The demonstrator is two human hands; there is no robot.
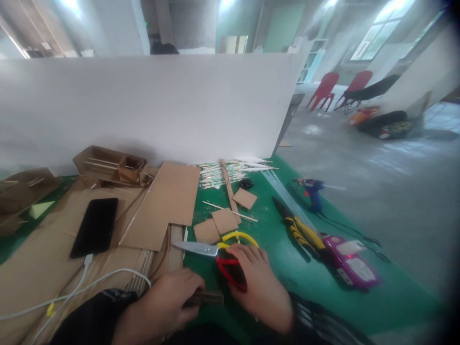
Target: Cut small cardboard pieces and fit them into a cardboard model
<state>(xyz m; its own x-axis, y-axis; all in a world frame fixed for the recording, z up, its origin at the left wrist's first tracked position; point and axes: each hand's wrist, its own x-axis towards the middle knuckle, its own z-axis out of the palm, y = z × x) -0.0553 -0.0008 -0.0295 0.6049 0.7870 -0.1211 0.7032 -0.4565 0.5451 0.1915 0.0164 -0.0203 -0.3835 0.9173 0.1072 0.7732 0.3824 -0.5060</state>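
Observation:
My right hand [257,282] is closed round the scissors [201,247], which have one red and one yellow handle. Their blades look closed and point left over the cardboard. Just below them, my left hand [168,299] pinches a small brown cardboard piece [206,298], seen edge-on and partly hidden by the fingers. Beyond the scissors lie several cut cardboard squares [225,221] and a thin wooden stick [230,211]. A large cardboard sheet [161,206] with a notched corner rests to the left of them.
A phone [95,227] on a white cable lies at left, before cardboard boxes [108,165]. Pliers [300,227], a purple power strip [350,261] and a blue glue gun [313,191] occupy the right of the green tabletop [273,273]. A white partition [151,105] stands behind.

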